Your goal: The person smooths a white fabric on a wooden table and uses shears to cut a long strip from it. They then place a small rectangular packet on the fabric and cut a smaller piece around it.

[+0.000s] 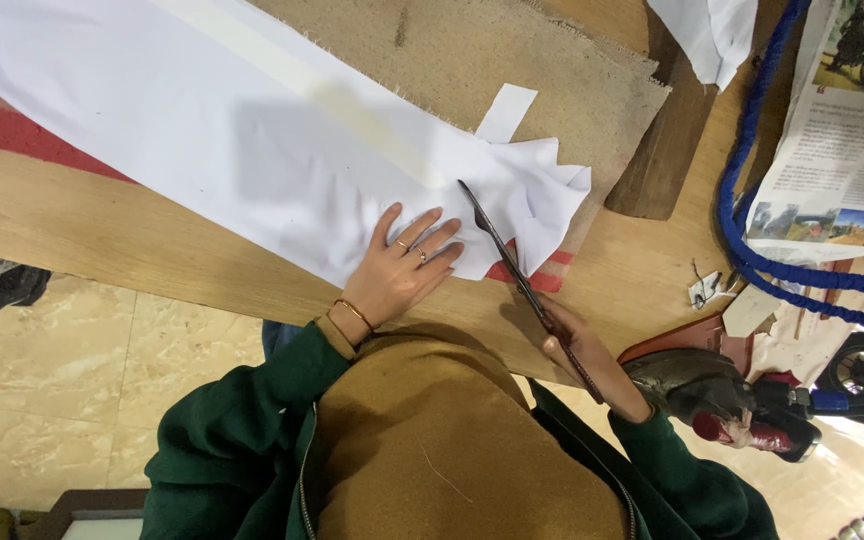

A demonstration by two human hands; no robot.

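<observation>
left hand (pixel 407 262): lies flat, fingers spread, palm down on the white cloth (pixel 282 150) at centre frame; it grips nothing, only presses, which looks meant to keep the cloth from sliding next to the blades.
right hand (pixel 577 350): lower right of centre, curled tight around the scissors' handles; the handles are mostly hidden under the fingers, so how far they are squeezed cannot be told.
scissors (pixel 512 270): long dark blades, tip at the cloth's lower right end, just beside the left fingertips. long axis runs from lower right up to upper left, tip pointing up-left into the cloth. whether the blades are parted cannot be told.
white cloth: a long strip, its long axis running from upper left down to centre right; the right end is rumpled and jagged. it lies over a brown burlap sheet (pixel 512 60).
table (pixel 102 235): wooden; it carries the cloth.
nearby: blue cord (pixel 742 160) and printed paper (pixel 832 130) at upper right, well apart from both hands.
</observation>
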